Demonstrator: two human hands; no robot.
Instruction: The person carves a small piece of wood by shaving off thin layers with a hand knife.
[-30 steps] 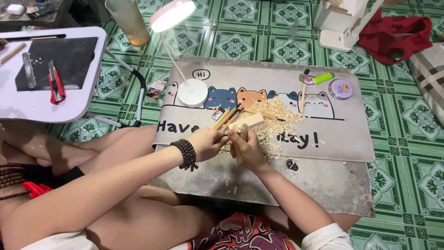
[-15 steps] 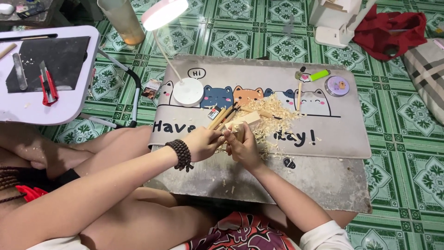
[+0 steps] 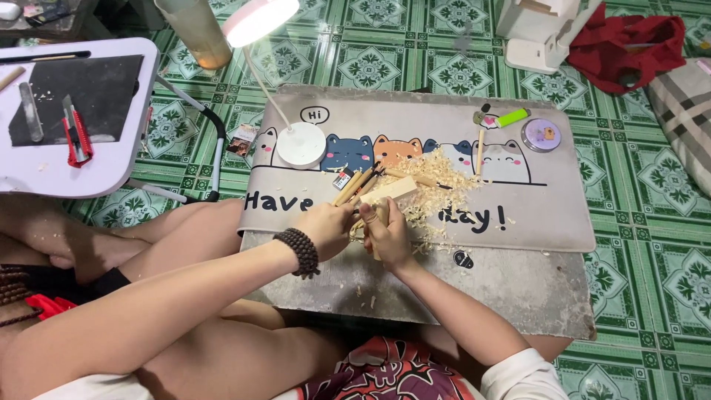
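the left hand (image 3: 326, 226), with a dark beaded bracelet (image 3: 298, 252) at its wrist, is clenched around the near end of a pale wooden block (image 3: 386, 192) that slants up and away over the surface (image 3: 474, 289). the right hand (image 3: 385, 230) presses against it from the other side, fingers curled at the block's lower part; whether it grips a tool there is hidden. the block sits above a cartoon-cat desk mat (image 3: 541, 200), just beside a bundle of wooden sticks (image 3: 355, 185) and touching a heap of pale wood shavings (image 3: 437, 178). farther back on the mat stand a white desk lamp (image 3: 300, 144), a green lighter (image 3: 511, 117) and a round purple tin (image 3: 541, 135). a red utility knife (image 3: 76, 135) lies on a small white side table (image 3: 44, 178) at the left.
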